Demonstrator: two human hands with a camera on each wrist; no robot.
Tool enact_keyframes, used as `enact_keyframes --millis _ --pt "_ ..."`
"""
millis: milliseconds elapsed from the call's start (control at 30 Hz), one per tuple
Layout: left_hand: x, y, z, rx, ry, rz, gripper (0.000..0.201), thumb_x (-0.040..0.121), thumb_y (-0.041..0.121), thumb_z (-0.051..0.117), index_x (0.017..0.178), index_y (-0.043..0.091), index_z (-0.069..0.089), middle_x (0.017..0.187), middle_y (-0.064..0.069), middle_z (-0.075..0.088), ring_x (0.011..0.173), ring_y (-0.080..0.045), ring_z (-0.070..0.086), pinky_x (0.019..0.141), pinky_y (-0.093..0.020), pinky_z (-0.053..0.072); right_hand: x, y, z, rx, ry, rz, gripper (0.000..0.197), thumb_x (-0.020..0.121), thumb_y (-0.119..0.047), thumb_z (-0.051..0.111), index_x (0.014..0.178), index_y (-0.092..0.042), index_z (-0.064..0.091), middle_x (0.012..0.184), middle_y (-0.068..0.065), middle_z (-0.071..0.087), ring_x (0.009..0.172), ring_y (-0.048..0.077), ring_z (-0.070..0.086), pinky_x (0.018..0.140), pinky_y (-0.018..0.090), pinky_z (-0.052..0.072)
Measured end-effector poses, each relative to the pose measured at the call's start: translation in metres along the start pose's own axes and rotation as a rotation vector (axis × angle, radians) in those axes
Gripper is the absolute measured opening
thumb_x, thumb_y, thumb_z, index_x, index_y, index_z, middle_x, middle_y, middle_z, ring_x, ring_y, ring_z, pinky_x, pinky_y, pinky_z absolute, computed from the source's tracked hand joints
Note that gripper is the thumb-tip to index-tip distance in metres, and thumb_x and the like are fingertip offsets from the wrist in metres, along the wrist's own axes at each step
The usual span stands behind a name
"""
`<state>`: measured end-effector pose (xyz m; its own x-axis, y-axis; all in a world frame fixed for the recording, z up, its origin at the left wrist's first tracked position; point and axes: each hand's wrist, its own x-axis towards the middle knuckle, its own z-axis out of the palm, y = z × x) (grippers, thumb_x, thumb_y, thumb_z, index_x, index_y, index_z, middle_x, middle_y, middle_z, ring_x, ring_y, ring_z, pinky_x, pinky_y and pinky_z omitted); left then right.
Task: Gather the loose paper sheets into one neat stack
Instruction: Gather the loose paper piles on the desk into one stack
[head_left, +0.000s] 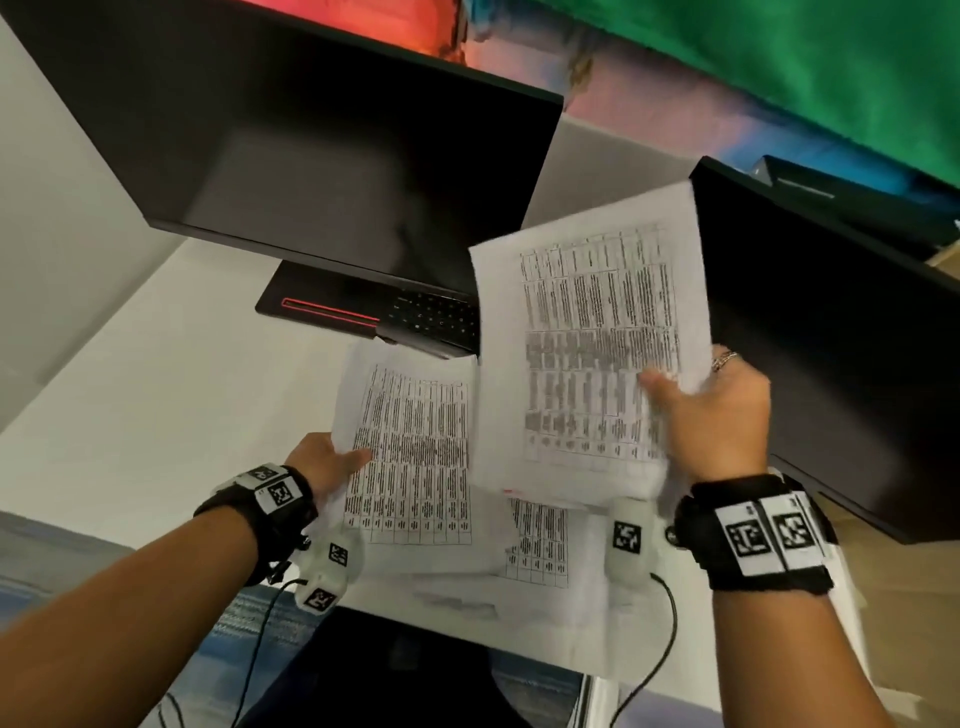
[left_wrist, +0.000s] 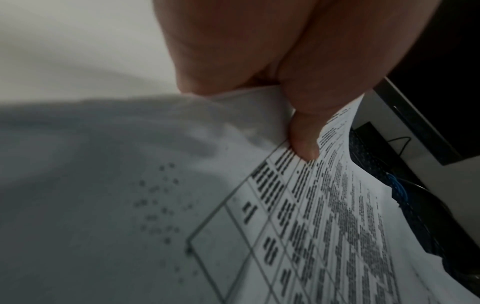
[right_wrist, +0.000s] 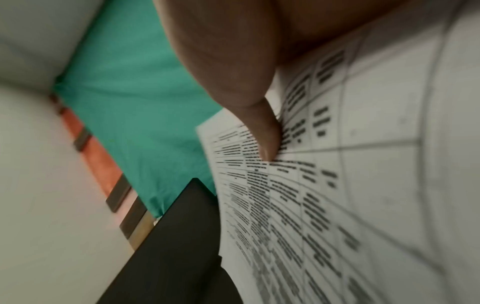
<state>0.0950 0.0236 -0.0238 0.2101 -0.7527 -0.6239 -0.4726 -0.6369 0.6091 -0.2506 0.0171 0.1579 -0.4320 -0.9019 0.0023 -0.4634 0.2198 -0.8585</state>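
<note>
The right hand (head_left: 714, 415) holds a white printed paper sheet with a dense black table (head_left: 592, 343) up off the white table (head_left: 156, 395), thumb pressed on its face and the other fingers curled behind its right edge, so it is a pinch near one lower corner. The left hand (head_left: 324, 462) pinches a second white sheet with the same kind of printed grid (head_left: 410, 452) at its left edge, thumb on top; this sheet lies lower, close over more loose white sheets (head_left: 545, 597) spread at the near edge of the table and overhanging it. The main risk, as I judge it, is the raised sheet: gripped at one corner only, it can flop, fold or slip from the thumb as it is carried over, and landing it askew would leave the pile ragged. The overhanging sheets could also slide off the edge if brushed by a wrist. The raised page stands close to the black monitor on the right (head_left: 831, 338), whose edge might catch it. The head view alone shows both sheets, the black keyboard with a red stripe (head_left: 374, 312) and the bottom pile; the left wrist view shows the thumb tip (left_wrist: 303, 144) bearing on the grid, and the right wrist view shows that thumb (right_wrist: 262, 131) pressing the print, neither showing the fingers behind.
</note>
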Motion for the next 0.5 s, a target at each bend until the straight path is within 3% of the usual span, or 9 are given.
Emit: enact_keyframes --millis 100,167,233,267,333,367,433,500 --pt "0.000 0.003 0.003 0.038 -0.002 0.027 0.041 0.095 0.039 0.063 0.112 0.002 0.068 0.074 -0.004 0.067 0.063 -0.017 0.062 0.051 -0.024 0.042 -0.007 0.026 0.029 0.150 -0.192 0.197 0.029 0.086 -0.011 0.073 0.110 -0.025 0.065 0.099 -0.005 0.074 0.091 0.018 0.072 0.069 0.040 0.060" --pt "0.002 0.006 0.003 0.002 0.001 0.014 0.048 0.096 0.045 0.057 0.116 0.003 0.068 0.089 -0.007 0.072 0.077 -0.023 0.068 0.062 -0.026 0.049 -0.012 0.054 0.065 0.093 -0.236 0.310 0.041 0.091 -0.010 0.067 0.127 -0.027 0.056 0.115 -0.001 0.070 0.102 0.022 0.069 0.071 0.035 0.057" --pt "0.000 0.011 0.005 -0.067 0.030 -0.007 0.055 0.098 0.052 0.050 0.114 0.002 0.067 0.103 -0.011 0.071 0.089 -0.028 0.066 0.076 -0.030 0.048 -0.023 0.083 0.103 -0.097 -0.338 0.345 0.055 0.096 -0.012 0.059 0.147 -0.023 0.040 0.143 0.009 0.054 0.126 0.028 0.057 0.095 0.034 0.050" --pt "-0.001 0.013 0.007 -0.081 0.036 -0.003 0.055 0.097 0.054 0.050 0.111 0.003 0.067 0.102 -0.010 0.069 0.088 -0.028 0.064 0.075 -0.030 0.046 -0.031 0.094 0.119 -0.211 -0.438 0.308 0.059 0.098 -0.015 0.055 0.152 -0.019 0.032 0.152 0.010 0.044 0.136 0.029 0.047 0.107 0.034 0.042" --pt "-0.003 0.016 0.012 -0.017 0.032 0.027 0.047 0.095 0.048 0.057 0.107 0.003 0.067 0.092 -0.009 0.068 0.078 -0.025 0.062 0.063 -0.028 0.043 -0.046 0.112 0.139 -0.345 -0.575 0.244 0.061 0.101 -0.025 0.050 0.156 -0.016 0.023 0.159 0.005 0.032 0.145 0.028 0.034 0.117 0.039 0.030" --pt "-0.004 0.016 0.013 0.042 0.037 0.048 0.041 0.095 0.040 0.061 0.108 0.001 0.067 0.089 -0.009 0.067 0.076 -0.025 0.061 0.059 -0.027 0.042 -0.049 0.117 0.138 -0.393 -0.547 0.246 0.062 0.101 -0.030 0.051 0.155 -0.016 0.024 0.160 0.004 0.031 0.145 0.029 0.033 0.117 0.044 0.030" --pt "-0.004 0.015 0.014 0.118 0.058 0.075 0.033 0.094 0.026 0.063 0.113 0.000 0.065 0.091 -0.011 0.066 0.080 -0.028 0.061 0.063 -0.028 0.043 -0.042 0.131 0.125 -0.528 -0.364 0.333 0.071 0.096 -0.041 0.057 0.154 -0.013 0.026 0.160 0.004 0.028 0.141 0.033 0.032 0.113 0.052 0.034" --pt "-0.003 0.013 0.012 0.143 0.062 0.096 0.033 0.094 0.024 0.062 0.116 -0.001 0.064 0.094 -0.011 0.065 0.084 -0.029 0.061 0.069 -0.030 0.043 -0.033 0.147 0.105 -0.634 -0.277 0.448 0.088 0.088 -0.049 0.065 0.154 -0.009 0.022 0.159 0.009 0.026 0.140 0.038 0.030 0.110 0.055 0.035"
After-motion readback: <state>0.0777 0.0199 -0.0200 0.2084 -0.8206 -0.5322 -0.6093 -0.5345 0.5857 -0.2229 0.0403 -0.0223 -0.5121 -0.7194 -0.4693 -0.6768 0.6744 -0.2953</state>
